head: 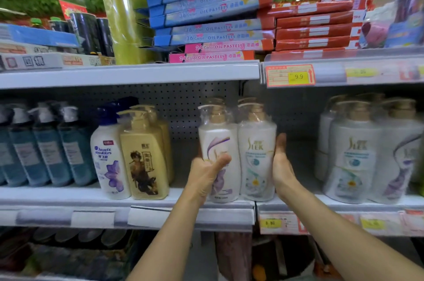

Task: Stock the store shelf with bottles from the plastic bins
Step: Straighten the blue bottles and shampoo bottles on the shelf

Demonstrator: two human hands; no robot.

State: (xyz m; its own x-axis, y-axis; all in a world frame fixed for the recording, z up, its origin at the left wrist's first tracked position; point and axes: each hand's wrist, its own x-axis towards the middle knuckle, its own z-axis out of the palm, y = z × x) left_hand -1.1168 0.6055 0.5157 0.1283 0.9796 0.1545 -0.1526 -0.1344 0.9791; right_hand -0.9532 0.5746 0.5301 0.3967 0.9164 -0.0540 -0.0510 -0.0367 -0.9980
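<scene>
The purple-label bottle (220, 140) and the daisy-label bottle (257, 159) stood side by side at the front of the middle shelf (91, 193). The left hand (204, 172) gripped the first one, with the thumb curled across its front. The right hand (281, 166) pressed straight fingers (281, 143) flat against the right side of the second.

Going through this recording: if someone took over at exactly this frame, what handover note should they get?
Left hand: grips the white pump bottle with a purple label, thumb across its front.
Right hand: flat, fingers straight, pressing the side of the white pump bottle with a daisy label.
Both bottles are upright, side by side, and appear to stand at the front edge of the white metal shelf, between the gold pump bottles and the matching white bottles on the right.
Done: this pair has reached the shelf.
Left: settle them in place, let go, fetch more. The bins are out of view.
</scene>
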